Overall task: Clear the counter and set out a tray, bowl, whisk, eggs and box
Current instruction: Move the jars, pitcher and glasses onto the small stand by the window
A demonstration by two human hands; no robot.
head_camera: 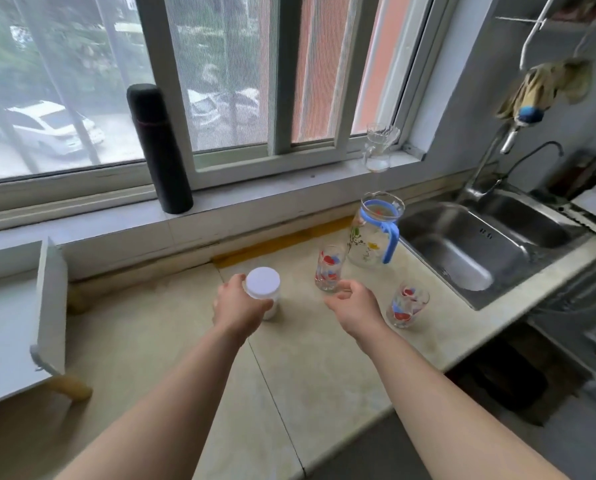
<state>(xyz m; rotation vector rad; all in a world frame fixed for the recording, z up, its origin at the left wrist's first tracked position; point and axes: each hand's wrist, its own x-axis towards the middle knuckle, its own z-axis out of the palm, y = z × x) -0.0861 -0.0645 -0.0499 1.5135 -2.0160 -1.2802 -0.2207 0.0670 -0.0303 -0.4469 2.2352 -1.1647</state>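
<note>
A small clear jar with a white lid (264, 283) stands on the beige counter (310, 368). My left hand (236, 308) grips its side. My right hand (353, 306) hovers just in front of a painted drinking glass (329, 266), fingers loosely curled and holding nothing. A second painted glass (407, 303) stands to the right of that hand. Behind them is a glass pitcher with a blue handle and flower print (374, 233). No tray, bowl, whisk, eggs or box shows.
A steel sink (476, 244) with a tap lies at the right. A black flask (159, 148) and a clear glass jug (377, 147) stand on the window sill. A white shelf unit (16, 317) occupies the counter's left end.
</note>
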